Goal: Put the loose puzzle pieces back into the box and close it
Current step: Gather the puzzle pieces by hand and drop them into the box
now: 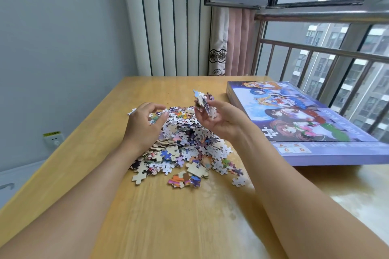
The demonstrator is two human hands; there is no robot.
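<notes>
So here's where I'm at: the pile of loose puzzle pieces (181,143) is heaped in the middle of the desk (147,216), a few strays spilling toward the near edge, like one cream-backed piece (139,177) and a small joined clump (185,181).

My right hand (219,120) is lifted just above the heap, fingers curled around a small bunch of pieces (205,103) it's pinching up. My left hand (145,126) rests on the far-left side of the heap, fingers bent and cupped against the pieces like it's raking them together. I can't tell if it actually has any gripped, so I'd call it loosely curled, not clenched.

The puzzle box (305,124) lies flat along the right edge of the desk by the window railing (315,52), picture side up, and it looks closed to me. It's well apart from the pile.

Judging by that, I'm in the gathering step, barely started. Nearly everything's out on the desk. The next move probably needs the lid off first, or I've got nowhere to drop this handful. Then scoop in big loads and mind the strays near the edge.
</notes>
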